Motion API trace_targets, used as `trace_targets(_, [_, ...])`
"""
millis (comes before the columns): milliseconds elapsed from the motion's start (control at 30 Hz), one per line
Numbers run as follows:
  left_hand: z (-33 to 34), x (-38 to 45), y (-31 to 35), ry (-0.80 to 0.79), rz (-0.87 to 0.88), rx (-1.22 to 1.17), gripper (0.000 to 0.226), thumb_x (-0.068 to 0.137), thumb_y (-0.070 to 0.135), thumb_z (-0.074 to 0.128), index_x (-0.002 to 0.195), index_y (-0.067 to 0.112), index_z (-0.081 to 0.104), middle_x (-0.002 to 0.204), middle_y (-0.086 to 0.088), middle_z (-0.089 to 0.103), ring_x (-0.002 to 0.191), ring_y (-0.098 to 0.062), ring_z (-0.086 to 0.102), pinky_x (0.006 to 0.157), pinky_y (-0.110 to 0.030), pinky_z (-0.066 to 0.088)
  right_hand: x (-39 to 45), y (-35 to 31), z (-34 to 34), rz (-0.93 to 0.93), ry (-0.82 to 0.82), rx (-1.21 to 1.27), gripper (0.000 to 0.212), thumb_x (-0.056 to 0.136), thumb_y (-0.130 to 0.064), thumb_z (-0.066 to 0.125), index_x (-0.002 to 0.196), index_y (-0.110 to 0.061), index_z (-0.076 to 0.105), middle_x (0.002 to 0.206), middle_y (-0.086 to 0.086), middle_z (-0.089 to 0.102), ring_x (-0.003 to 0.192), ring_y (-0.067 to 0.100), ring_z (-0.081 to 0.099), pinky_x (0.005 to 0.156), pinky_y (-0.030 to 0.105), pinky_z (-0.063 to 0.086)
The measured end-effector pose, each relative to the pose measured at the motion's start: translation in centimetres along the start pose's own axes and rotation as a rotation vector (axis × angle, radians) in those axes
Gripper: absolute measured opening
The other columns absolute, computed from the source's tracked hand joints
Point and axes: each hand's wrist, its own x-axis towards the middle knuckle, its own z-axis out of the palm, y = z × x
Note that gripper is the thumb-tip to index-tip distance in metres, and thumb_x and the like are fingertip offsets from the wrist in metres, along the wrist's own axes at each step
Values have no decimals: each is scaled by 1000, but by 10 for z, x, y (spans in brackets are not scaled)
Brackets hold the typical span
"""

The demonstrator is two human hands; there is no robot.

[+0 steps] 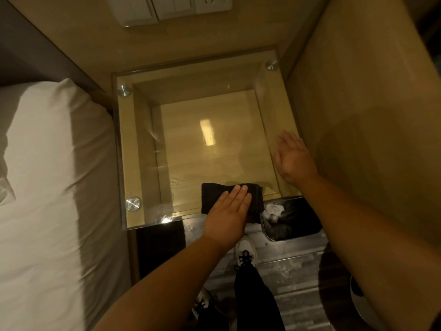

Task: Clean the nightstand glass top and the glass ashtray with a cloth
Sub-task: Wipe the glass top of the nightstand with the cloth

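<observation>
Down at the near edge of the table, the left hand lay flat and open, palm down, its fingers straight and close together on a folded black cloth. The cloth rested on the glass top and reached just past the fingertips on the far side and to both sides of the hand. The right hand was also open, fingers extended, resting or hovering at the right edge of the glass beside the wooden panel; whether it touched the surface could not be told. The two hands were well apart, the right one farther from the person than the left.

Through the glass showed the wooden box of the table, with a bright rectangular reflection between the hands and the far edge. Round metal studs held the glass at its corners; one sat to the left of the left hand. Just right of the cloth, below the table edge, a dark bin held crumpled white paper. Left of the left arm lay a bed with white sheets. Beyond both hands, on the wall, were white switch plates and a socket; no writing or brand could be read anywhere. The ashtray was not visible.
</observation>
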Motion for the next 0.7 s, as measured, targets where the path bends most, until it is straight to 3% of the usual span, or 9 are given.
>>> trace_targets(233, [-1, -25, -6, 0, 73, -13, 57, 98, 22, 35, 151, 12, 17, 159, -7, 7, 147, -21, 2, 114, -32, -8, -33, -20, 0, 46, -12, -11, 52, 101, -29, 32, 148, -7, 28, 158, 12, 22, 147, 23, 12, 119, 37, 9])
trace_targets(333, [-7, -45, -11, -84, 110, -9, 54, 100, 22, 33, 150, 13, 18, 160, -7, 8, 146, -21, 5, 114, -31, -4, -59, -28, -4, 102, -21, -32, 54, 101, -34, 31, 149, -8, 25, 158, 11, 20, 147, 23, 10, 119, 36, 7])
trace_targets(400, [-14, -62, -12, -172, 133, -29, 50, 99, 21, 35, 148, 11, 27, 157, -10, 19, 142, -27, 21, 116, -35, 11, -82, -33, -10, 140, -9, -25, 55, 101, -35, 31, 149, -8, 26, 158, 12, 19, 147, 23, 11, 119, 35, 5])
trace_targets(500, [-21, -92, -14, -302, 144, -76, 36, 98, 21, 41, 132, 11, 44, 140, -13, 44, 123, -30, 44, 105, -37, 34, -124, -42, -21, 163, 22, -11, 56, 100, -37, 32, 148, -7, 28, 158, 13, 20, 147, 25, 12, 118, 37, 6])
trace_targets(567, [-24, -111, -16, -303, 87, -115, 32, 97, 25, 43, 127, 17, 47, 131, -8, 51, 117, -26, 48, 99, -35, 39, -152, -48, -26, 163, 39, -13, 55, 100, -37, 32, 146, -9, 32, 158, 11, 23, 146, 24, 14, 117, 40, 10])
trace_targets(700, [-44, -134, -11, -284, 15, -165, 39, 97, 28, 45, 135, 21, 42, 135, -5, 51, 118, -23, 49, 99, -35, 41, -200, -63, -32, 217, -20, 17, 56, 101, -39, 33, 148, -10, 30, 157, 11, 24, 146, 25, 15, 117, 40, 9])
